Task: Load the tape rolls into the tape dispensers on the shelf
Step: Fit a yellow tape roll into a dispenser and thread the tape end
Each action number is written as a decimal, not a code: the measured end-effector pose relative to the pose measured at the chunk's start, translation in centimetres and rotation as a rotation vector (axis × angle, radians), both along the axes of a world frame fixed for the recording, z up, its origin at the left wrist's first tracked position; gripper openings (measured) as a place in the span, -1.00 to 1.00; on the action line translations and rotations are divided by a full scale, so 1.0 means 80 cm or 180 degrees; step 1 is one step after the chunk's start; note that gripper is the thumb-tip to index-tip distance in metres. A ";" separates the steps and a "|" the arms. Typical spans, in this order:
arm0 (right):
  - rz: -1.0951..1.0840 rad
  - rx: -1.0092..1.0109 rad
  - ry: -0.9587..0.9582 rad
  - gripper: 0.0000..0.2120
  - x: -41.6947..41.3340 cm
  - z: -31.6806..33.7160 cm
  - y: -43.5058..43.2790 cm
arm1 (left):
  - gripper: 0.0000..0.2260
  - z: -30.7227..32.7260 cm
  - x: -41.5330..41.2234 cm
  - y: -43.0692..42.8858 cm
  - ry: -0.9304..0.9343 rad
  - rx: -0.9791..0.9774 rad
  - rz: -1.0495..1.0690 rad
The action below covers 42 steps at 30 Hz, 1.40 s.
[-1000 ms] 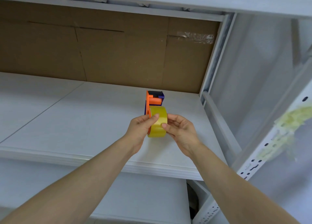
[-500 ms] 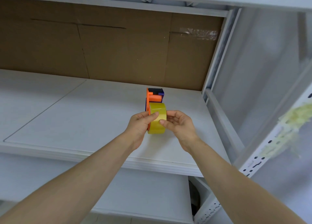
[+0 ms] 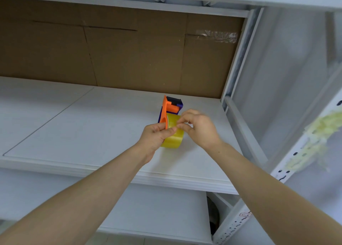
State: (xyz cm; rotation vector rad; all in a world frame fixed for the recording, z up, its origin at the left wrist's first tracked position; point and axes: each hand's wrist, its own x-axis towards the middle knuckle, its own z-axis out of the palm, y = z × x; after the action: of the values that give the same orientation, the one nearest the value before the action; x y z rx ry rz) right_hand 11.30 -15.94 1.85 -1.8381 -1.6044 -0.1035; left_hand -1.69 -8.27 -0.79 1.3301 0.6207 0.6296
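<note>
An orange and dark blue tape dispenser (image 3: 169, 106) stands on the white shelf board (image 3: 92, 126), with a yellowish clear tape roll (image 3: 174, 139) sitting on its side hub. My left hand (image 3: 156, 136) grips the dispenser and the roll from the left, thumb lying over the roll's top. My right hand (image 3: 199, 129) is curled at the roll's upper right, its fingertips pinching at the tape's surface near the left thumb. The lower part of the dispenser is hidden behind the roll and my left hand.
A brown cardboard panel (image 3: 120, 56) backs the shelf. A white metal upright (image 3: 238, 56) and a side rail (image 3: 244, 130) close off the right end. Wads of used yellowish tape (image 3: 318, 133) cling to the perforated front post. A lower shelf (image 3: 157, 211) lies beneath.
My right hand has risen from the roll's right side to its top and curled its fingertips onto the tape. The left hand keeps its grip; dispenser and roll stay in place.
</note>
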 end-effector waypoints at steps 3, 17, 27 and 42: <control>-0.0147 -0.0320 -0.0469 -0.83 -0.004 0.002 -0.001 | -0.90 0.002 -0.001 0.000 0.0026 0.0074 -0.0035; -0.0503 -0.0875 -0.1158 -0.82 -0.011 0.019 0.006 | -0.78 0.012 0.002 -0.018 0.0026 -0.0048 -0.0125; -0.0617 -0.0707 0.1484 -0.73 0.021 0.063 0.015 | -0.87 0.005 -0.008 -0.019 0.0123 -0.0224 -0.0264; -0.0414 -0.0797 0.1085 -0.82 0.006 0.020 0.005 | -0.90 0.016 -0.015 -0.020 0.0127 0.0004 -0.0371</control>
State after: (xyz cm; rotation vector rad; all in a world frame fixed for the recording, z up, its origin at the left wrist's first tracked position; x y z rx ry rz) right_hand 11.76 -15.55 3.45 -2.0195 -1.3052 0.3506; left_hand -2.85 -9.90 0.49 1.3723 0.5707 0.5098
